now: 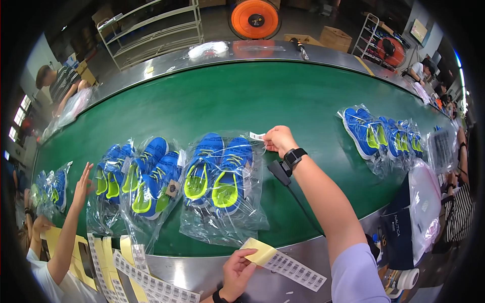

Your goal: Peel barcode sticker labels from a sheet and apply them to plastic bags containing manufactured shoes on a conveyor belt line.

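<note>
Low in the head view, my left hand (236, 273) pinches a strip of barcode labels (295, 271) by its yellow backing. My right hand (280, 140) reaches over the green belt, fingers closed on a small white barcode sticker (256, 136). That sticker is at the upper right corner of a clear plastic bag (227, 230). Inside the bag lies a pair of blue sneakers (206, 154) with lime-green linings. Whether the sticker is stuck to the bag, I cannot tell.
More bagged blue sneakers (156, 177) lie to the left, with others (371, 131) at the right. A black device on a stalk (279, 171) stands beside my right forearm. Label sheets (151, 283) hang over the near metal edge. A co-worker's hand (83, 184) is raised at left.
</note>
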### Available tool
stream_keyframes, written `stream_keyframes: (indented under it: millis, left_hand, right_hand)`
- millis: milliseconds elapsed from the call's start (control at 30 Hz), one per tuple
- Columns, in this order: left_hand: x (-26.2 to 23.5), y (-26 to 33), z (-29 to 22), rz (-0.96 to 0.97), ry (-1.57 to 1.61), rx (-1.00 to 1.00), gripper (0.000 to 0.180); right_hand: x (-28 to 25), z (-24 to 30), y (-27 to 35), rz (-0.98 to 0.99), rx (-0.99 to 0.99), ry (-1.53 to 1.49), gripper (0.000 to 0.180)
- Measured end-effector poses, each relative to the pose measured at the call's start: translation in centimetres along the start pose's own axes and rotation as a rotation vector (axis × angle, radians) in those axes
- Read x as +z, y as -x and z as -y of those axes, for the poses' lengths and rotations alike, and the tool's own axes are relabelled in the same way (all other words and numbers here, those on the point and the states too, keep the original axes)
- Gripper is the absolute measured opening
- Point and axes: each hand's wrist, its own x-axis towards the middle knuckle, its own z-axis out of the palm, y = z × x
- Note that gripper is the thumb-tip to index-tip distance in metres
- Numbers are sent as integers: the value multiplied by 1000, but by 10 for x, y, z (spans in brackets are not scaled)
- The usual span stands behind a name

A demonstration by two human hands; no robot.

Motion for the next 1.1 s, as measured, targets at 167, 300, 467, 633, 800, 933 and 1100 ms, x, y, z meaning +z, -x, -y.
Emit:
stream_keyframes:
  millis: [167,300,467,633,800,933,1100]
  left_hand:
    - [5,-2,-5,6,-23,-16,33]
    - [5,-4,5,55,-17,27,33]
    - [14,-2,-5,46,-37,-9,30]
    - [25,-5,4,-7,-32,-29,32]
    - [39,-9,7,-1,-126,24,30]
    - [31,-6,10,-53,-171,50,24]
    - [41,-7,-20,-245,-140,96,17]
  right_hand:
    - [-12,7,15,-70,-110,-53,47]
    - [-116,18,-5,-184,-381,238,23]
    - [-267,37,25,-791,-782,1540,29]
    - [-333,9,39,-601,-448,1572,54]
    - [-254,3,50,-442,-663,1167,48]
    - [-111,11,137,217,-754,655,49]
    - [-75,-3,253,696,-675,501,30]
